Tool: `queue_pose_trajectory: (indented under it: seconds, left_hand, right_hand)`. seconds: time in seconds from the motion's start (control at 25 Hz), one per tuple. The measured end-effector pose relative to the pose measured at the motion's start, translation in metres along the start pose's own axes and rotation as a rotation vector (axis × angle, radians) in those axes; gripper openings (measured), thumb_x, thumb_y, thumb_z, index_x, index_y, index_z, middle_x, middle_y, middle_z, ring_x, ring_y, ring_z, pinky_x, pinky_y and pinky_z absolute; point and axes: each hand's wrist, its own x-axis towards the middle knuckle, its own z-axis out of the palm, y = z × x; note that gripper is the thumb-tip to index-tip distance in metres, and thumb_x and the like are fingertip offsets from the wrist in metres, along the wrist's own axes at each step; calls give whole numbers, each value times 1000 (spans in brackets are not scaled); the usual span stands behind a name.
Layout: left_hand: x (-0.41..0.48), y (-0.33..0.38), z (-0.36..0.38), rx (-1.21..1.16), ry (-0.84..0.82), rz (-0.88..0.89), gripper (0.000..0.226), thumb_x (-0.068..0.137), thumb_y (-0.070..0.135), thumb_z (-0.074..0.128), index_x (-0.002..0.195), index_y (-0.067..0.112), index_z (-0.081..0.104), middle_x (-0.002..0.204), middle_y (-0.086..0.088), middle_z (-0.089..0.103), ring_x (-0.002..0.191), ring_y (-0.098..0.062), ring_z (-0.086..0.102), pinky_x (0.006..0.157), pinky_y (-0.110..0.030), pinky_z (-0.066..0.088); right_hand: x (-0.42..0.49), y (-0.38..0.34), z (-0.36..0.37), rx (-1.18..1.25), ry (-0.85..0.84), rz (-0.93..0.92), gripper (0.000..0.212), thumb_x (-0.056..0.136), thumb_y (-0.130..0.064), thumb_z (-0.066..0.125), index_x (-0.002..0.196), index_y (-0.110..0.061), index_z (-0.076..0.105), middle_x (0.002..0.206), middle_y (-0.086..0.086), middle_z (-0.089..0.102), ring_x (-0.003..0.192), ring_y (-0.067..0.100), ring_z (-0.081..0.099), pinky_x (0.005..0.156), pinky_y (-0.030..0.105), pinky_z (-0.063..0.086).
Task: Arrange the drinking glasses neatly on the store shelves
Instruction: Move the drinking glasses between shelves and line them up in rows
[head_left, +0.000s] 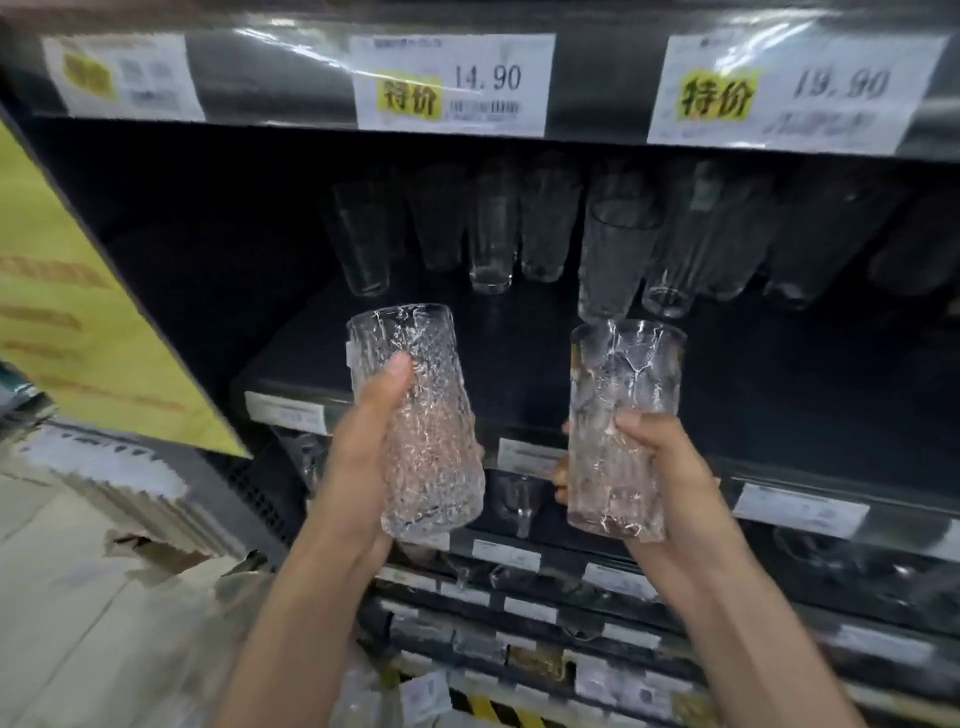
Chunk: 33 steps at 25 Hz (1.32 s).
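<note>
Two textured glasses are held before the shelf (519, 364), mouths up: the left grip (358, 452) clasps the left glass (431, 441), leaning slightly left; the right grip (670, 467) clasps the right glass (618, 384), upright; back glasses (491, 234) stand blurred at the shelf's rear

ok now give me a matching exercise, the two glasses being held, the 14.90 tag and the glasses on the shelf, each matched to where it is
1 dimpled glass
2 crackle-lined glass
3 14.90 tag
4 row of plain glasses

a back of the shelf
b right hand
c upper shelf edge
d left hand

Pairs: 1-d, 2-b, 3-c, 4-a
</note>
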Motion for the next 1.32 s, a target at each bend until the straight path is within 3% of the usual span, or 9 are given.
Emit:
queue_pose_trajectory:
  seconds: [0.12, 0.2, 0.44, 0.56, 0.64, 0.72, 1.04, 1.2, 1.32]
  left_hand:
    - [32, 1, -8, 52, -121, 7, 97, 62, 85, 67, 134, 20, 59, 134, -13, 62, 126, -36, 57, 105, -59, 44]
    - [52, 3, -12, 81, -163, 22, 110, 55, 88, 69, 140, 21, 52, 141, -11, 57, 129, -35, 55, 108, -60, 40]
    - [103, 17, -15, 112, -258, 144, 100, 62, 83, 69, 136, 18, 57, 137, -9, 61, 129, -30, 56, 110, -58, 39]
    - [120, 23, -18, 207, -273, 246, 62, 76, 71, 64, 121, 28, 66, 118, 5, 72, 113, -10, 66, 102, -36, 49]
    - [130, 25, -19, 216, -260, 278, 33, 87, 54, 65, 113, 33, 64, 109, 9, 73, 100, 4, 68, 86, -17, 52]
    - [135, 27, -20, 236, -269, 299, 25, 89, 46, 63, 111, 33, 62, 104, 11, 71, 90, 8, 68, 74, -11, 51]
    - [146, 20, -29, 261, -309, 312, 35, 80, 53, 64, 110, 37, 64, 107, 14, 74, 103, -2, 69, 95, -31, 52]
    - [146, 17, -32, 246, -339, 323, 30, 81, 50, 63, 110, 41, 63, 107, 22, 73, 103, 5, 66, 90, -23, 48]
    - [148, 16, -34, 223, -326, 325, 28, 81, 51, 64, 107, 41, 64, 107, 19, 74, 104, 0, 68, 96, -31, 51]
  right_hand:
    - [1, 6, 6, -130, 115, -90, 73, 57, -51, 74, 125, -27, 61, 113, -3, 73, 111, 19, 67, 96, 50, 51]
    - [3, 4, 14, -199, 150, -168, 70, 61, -51, 75, 127, -34, 57, 119, -8, 71, 115, 14, 64, 105, 51, 44]
    - [27, -8, 29, -335, 263, -370, 48, 79, -19, 81, 118, -32, 57, 110, -11, 72, 104, 7, 68, 97, 35, 52]
    - [46, -11, 34, -382, 333, -392, 52, 74, -19, 84, 115, -34, 56, 108, -14, 71, 101, 2, 67, 93, 30, 52]
    - [61, -11, 39, -400, 361, -396, 55, 72, -16, 86, 113, -35, 54, 103, -17, 71, 96, -3, 67, 87, 24, 52]
    - [76, -10, 44, -429, 376, -398, 57, 70, -14, 87, 109, -37, 52, 101, -17, 70, 92, -6, 66, 80, 18, 52]
    - [124, -8, 61, -580, 451, -374, 69, 71, -24, 87, 126, -26, 44, 112, -13, 64, 107, 6, 62, 94, 27, 51]
    - [132, -7, 62, -1030, 595, -306, 85, 73, -56, 78, 136, -14, 38, 130, 7, 60, 119, 28, 57, 95, 36, 49]
    - [137, 3, 58, -1086, 608, -225, 82, 72, -53, 81, 131, -11, 43, 131, 10, 58, 120, 31, 56, 97, 38, 49]
